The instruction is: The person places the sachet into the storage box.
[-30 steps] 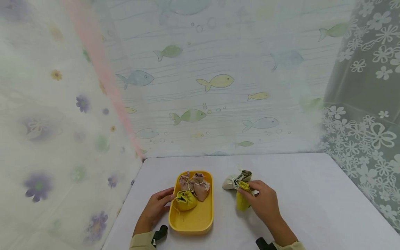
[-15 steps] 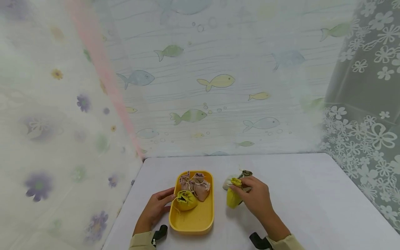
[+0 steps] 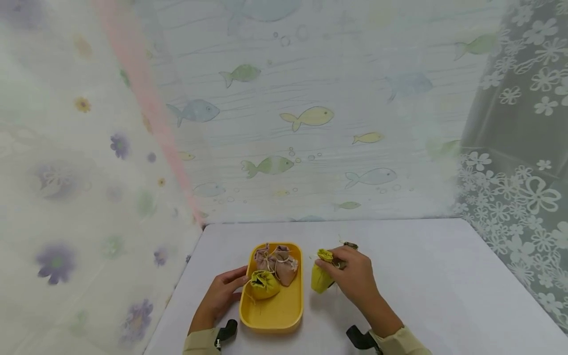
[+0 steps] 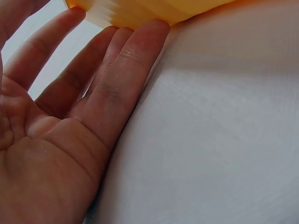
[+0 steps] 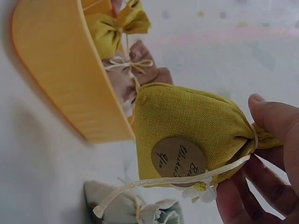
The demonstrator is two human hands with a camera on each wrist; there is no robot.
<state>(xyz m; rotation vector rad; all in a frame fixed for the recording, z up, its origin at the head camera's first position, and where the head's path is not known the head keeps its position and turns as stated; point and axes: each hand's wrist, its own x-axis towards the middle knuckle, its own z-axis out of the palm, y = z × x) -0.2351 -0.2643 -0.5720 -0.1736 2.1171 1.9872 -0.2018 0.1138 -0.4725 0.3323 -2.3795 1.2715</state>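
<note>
My right hand pinches a yellow-green drawstring pouch by its gathered neck, just right of the yellow tray. The pouch bears a round brown label, a pale cord and a small white flower. My left hand rests its fingers against the tray's left wall; in the left wrist view the extended fingers touch the tray's side. Inside the tray lie two dusty-pink pouches at the far end and another yellow-green pouch at the left.
A pale grey-green pouch lies on the white table, mostly hidden behind my right hand in the head view. Curtains printed with fish and flowers hang behind the table and along its sides.
My right hand has carried the yellow-green pouch leftward, from in front of the pale pouch to near the tray's right side. The left hand and the tray have stayed put.
</note>
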